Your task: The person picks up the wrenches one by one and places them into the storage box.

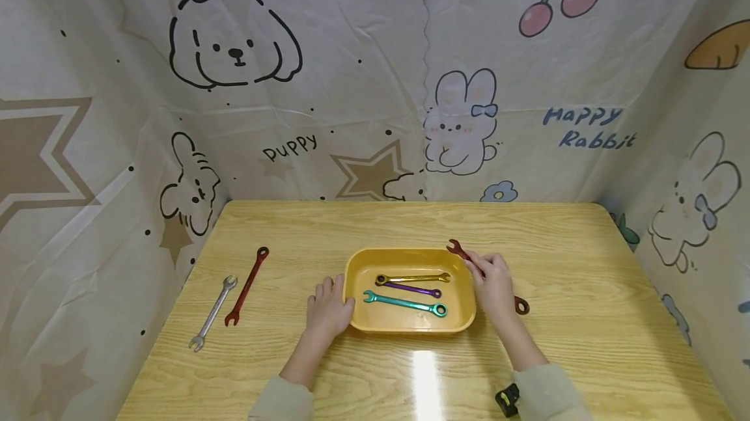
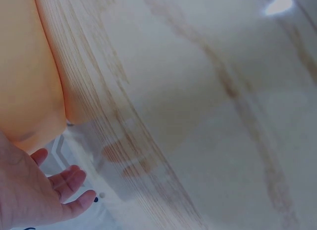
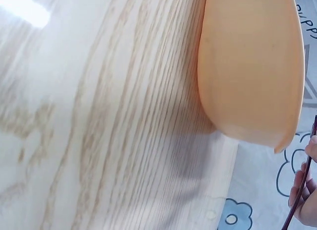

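A yellow tray sits mid-table holding a gold wrench, a purple wrench and a teal wrench. My left hand rests flat against the tray's left rim, fingers straight. My right hand pinches a dark red wrench just right of the tray; its ring end shows behind the wrist. In the right wrist view the tray wall fills the top and the dark red wrench runs past my fingers. The left wrist view shows my left hand below the tray wall.
A red wrench and a silver wrench lie on the wooden table at the left. Cartoon-print cloth walls close in the back and both sides. A small black device sits at my right wrist.
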`<state>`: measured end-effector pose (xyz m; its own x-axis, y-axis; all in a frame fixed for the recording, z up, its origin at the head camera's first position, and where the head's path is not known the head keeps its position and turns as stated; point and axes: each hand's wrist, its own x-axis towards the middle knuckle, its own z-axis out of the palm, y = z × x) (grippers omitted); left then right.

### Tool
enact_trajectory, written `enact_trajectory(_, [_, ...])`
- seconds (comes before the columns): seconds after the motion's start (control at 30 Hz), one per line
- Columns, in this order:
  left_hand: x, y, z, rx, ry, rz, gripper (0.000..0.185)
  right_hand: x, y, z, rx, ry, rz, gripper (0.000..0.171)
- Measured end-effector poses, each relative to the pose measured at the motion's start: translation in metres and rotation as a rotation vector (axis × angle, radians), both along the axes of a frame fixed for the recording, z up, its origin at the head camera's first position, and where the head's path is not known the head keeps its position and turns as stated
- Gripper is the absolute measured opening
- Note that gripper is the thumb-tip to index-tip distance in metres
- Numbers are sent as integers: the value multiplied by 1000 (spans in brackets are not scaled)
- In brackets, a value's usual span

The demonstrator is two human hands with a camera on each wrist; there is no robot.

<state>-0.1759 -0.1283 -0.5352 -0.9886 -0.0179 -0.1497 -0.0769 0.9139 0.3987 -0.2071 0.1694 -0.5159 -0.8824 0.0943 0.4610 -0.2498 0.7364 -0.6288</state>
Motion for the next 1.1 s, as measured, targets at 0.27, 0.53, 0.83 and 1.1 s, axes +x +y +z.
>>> enact_trajectory(0.27, [0,0,-1,2,3,-6,51,-1,-18,2,6,17,48,21])
enact_trajectory(0.53, [0,0,-2,9,12,1,51,0,-34,0,68,95,117,19])
enact_trajectory(0.83, [0,0,-1,14,8,2,51,1,-49,3,105,139,200,18])
enact_trajectory(1.1, [0,-1,-2,7,2,-3,51,1,-62,2,128,153,262,18])
